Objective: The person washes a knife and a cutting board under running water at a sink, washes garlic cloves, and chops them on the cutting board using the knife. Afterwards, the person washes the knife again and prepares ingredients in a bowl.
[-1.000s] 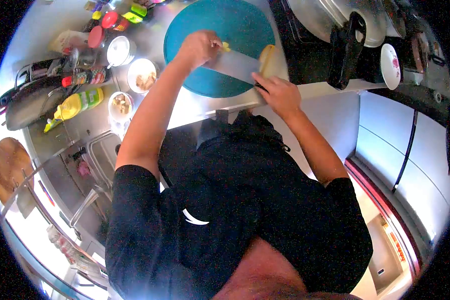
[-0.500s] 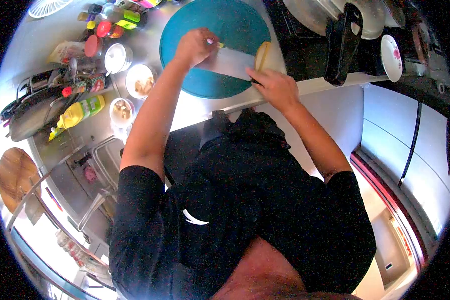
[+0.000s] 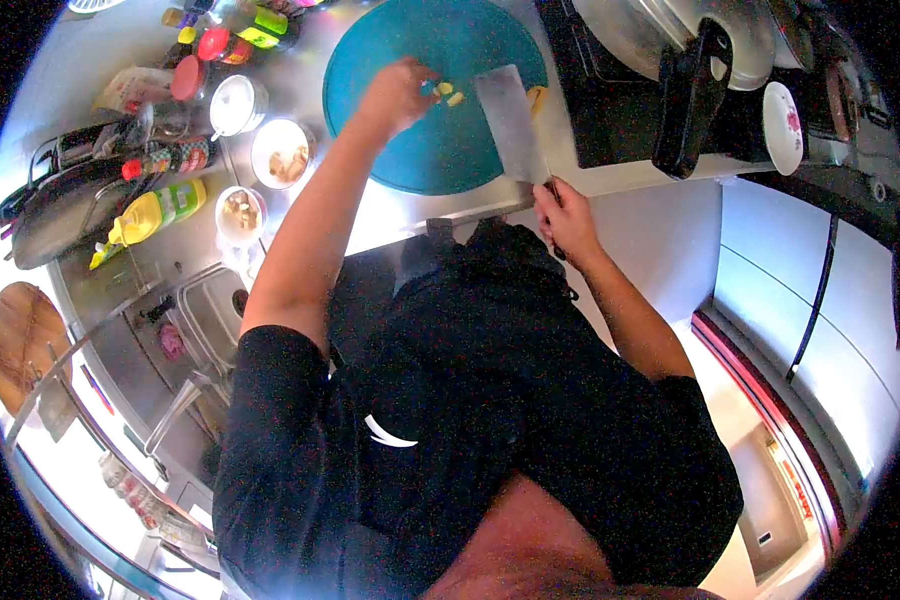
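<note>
My right hand (image 3: 567, 222) is closed round the dark handle of a cleaver (image 3: 511, 120), whose broad blade points up over the right part of the round teal board (image 3: 400, 165). My left hand (image 3: 400, 95) is over the board's left part, its fingertips pressed together round something small and pale that I cannot make out. Small yellow pieces (image 3: 455, 99) lie on the board just right of those fingertips, apart from the blade. A yellow item (image 3: 537, 100) at the board's right edge is partly hidden behind the blade.
Left of the board stand a bowl with pale pieces (image 3: 281, 153), a smaller bowl with chunks (image 3: 240, 216) and a white lidded cup (image 3: 237, 105). Bottles, including a yellow one (image 3: 155, 214), stand farther left. A pan handle (image 3: 692, 105) and a flowered bowl (image 3: 782, 128) are at the right.
The cleaver has swung away from my left hand, from lying across the board to pointing up it. My right hand has moved down and right. The yellow pieces now show uncovered.
</note>
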Tool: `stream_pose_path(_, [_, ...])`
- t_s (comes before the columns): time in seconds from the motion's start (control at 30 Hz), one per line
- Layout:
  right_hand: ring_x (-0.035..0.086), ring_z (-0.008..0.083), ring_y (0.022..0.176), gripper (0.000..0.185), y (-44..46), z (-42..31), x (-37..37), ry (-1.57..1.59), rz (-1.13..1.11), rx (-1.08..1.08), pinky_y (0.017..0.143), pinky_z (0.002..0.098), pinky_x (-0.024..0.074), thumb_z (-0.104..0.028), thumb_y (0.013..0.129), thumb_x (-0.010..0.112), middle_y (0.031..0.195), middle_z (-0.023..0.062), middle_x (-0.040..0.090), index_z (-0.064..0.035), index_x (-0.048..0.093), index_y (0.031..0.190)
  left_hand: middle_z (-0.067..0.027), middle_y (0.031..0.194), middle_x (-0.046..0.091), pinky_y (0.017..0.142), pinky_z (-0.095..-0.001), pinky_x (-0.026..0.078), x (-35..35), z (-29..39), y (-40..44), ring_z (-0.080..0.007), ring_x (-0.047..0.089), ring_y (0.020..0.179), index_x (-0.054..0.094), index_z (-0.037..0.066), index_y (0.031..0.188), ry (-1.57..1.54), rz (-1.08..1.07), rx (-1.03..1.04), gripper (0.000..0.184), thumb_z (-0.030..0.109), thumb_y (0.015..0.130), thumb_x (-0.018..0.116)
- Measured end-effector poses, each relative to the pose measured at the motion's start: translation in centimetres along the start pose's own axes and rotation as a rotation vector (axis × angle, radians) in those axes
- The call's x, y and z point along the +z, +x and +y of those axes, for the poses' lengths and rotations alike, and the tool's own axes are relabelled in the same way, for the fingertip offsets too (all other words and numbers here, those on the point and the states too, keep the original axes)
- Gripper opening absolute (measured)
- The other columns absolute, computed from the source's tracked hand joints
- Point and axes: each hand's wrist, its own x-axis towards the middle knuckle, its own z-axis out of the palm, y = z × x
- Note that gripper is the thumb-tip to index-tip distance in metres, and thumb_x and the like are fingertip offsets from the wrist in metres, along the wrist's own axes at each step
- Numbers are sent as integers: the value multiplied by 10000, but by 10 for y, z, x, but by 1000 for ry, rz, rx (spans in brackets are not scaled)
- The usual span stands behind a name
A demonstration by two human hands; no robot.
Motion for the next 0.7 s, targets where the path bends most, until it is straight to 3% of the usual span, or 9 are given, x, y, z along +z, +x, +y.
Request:
stream_pose_path(0.03, [561,124,554,271,0,0,4,2,1,1,468,290,463,-315,991,599,747,30,602,-55,617,1063,-190,1133,655,877,-447,524,7,-2,0,-381,631,1034,735,117,1083,-9,7,25,292,217,808,740])
stream_pose_path(0.1, [451,69,481,260,3,-1,13,249,-25,6,385,242,375,-334,1016,564,702,-3,526,-78,552,971,-188,1103,656,863,-453,525,17,-2,0,-382,632,1016,738,120,1063,3,48,47,278,225,806,745])
stream_pose_path(0.37, [457,88,475,236,15,19,28,235,-35,60,390,265,390,-300,1028,539,678,3,520,-72,528,970,-176,985,655,774,-463,543,24,11,-4,-370,654,892,753,128,988,8,59,-27,224,235,791,762])
stream_pose_path(0.43, [461,91,476,236,18,24,31,233,-44,53,391,267,392,-297,1029,536,678,7,522,-72,524,961,-175,960,663,752,-462,546,26,13,-3,-375,657,855,749,119,967,2,121,72,224,253,789,770])
stream_pose_path(0.53, [465,100,471,244,24,31,37,215,-81,18,388,274,390,-302,1028,540,675,13,523,-70,518,956,-187,1001,675,846,-450,545,18,29,-8,-386,660,940,749,86,984,-45,51,-66,262,163,735,770])
stream_pose_path(0.7, [461,110,455,260,33,34,45,249,-123,-29,382,279,387,-307,1027,550,662,20,522,-64,519,939,-188,1004,683,846,-448,544,26,24,-4,-387,663,943,752,89,982,-34,61,-78,281,196,724,778])
